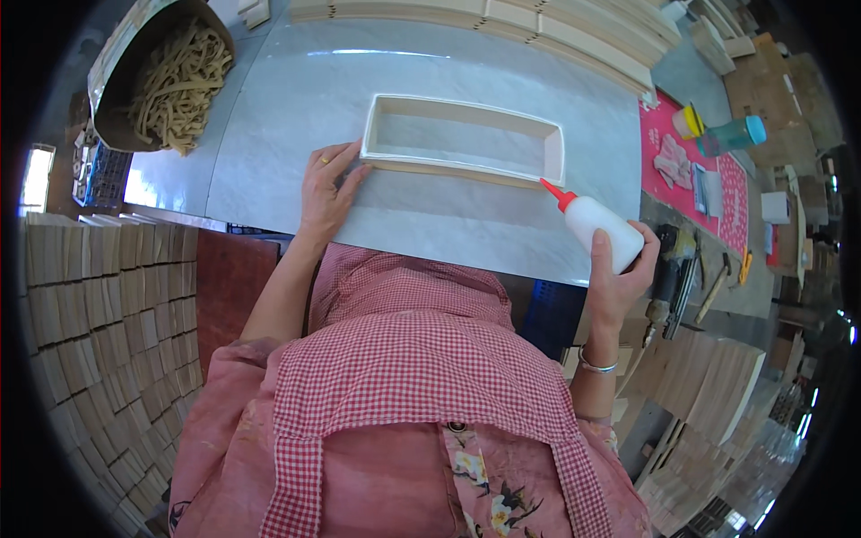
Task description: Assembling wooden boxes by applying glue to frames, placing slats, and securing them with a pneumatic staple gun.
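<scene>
A long rectangular wooden frame (457,168) lies on the pale table, with a white line along its upper rim that looks like glue. My left hand (329,190) holds the frame's near left corner between thumb and fingers. In my right hand (622,273) is a white glue bottle (599,231) with a red nozzle. The bottle tilts down to the left, and its tip is at the frame's near right corner. Whether the tip touches the rim I cannot tell.
Long wooden strips (502,20) are stacked along the table's far edge. A box of rubber bands (184,90) stands at the far left. To the right, a pink mat (668,125) carries a teal bottle (731,136) and a cloth. A hammer (714,289) and wood stacks (108,296) are nearby.
</scene>
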`<state>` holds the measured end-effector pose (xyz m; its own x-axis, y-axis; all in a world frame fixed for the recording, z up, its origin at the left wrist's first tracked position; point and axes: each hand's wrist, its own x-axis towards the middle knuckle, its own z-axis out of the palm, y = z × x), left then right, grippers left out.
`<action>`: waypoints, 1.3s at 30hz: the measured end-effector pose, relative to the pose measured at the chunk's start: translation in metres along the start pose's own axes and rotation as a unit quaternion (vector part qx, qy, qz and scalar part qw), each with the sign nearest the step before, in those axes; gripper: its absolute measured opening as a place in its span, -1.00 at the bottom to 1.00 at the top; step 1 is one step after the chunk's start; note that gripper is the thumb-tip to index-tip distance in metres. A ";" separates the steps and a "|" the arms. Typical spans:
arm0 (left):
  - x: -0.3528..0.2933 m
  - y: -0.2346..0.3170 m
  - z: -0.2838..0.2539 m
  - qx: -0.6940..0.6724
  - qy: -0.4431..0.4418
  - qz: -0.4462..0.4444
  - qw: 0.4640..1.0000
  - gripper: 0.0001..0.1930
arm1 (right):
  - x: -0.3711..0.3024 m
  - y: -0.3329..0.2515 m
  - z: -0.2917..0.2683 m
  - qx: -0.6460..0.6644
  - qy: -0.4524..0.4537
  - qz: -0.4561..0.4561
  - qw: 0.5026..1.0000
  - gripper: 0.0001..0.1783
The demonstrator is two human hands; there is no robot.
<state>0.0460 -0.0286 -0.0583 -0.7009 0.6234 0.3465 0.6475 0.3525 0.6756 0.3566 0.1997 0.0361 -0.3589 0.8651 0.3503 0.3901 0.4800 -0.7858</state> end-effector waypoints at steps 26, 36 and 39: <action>-0.008 -0.011 -0.007 -0.006 -0.049 -0.016 0.999 -0.62 | 0.235 0.192 0.032 -0.123 0.233 -0.016 0.965 -0.55; -0.003 -0.018 -0.007 0.034 -0.070 -0.058 0.995 -0.62 | 0.285 0.270 -0.029 -0.349 -0.093 0.084 0.928 -0.59; 0.001 -0.031 -0.007 0.039 -0.084 -0.068 0.993 -0.59 | 0.260 0.225 -0.059 -0.216 -0.134 0.101 0.962 -0.66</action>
<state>0.0232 -0.0434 -0.0742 -0.7278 0.6720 0.1368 0.5760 0.4908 0.6537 0.4013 0.5415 -0.0194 -0.4224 0.9061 0.0237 0.7698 0.3724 -0.5184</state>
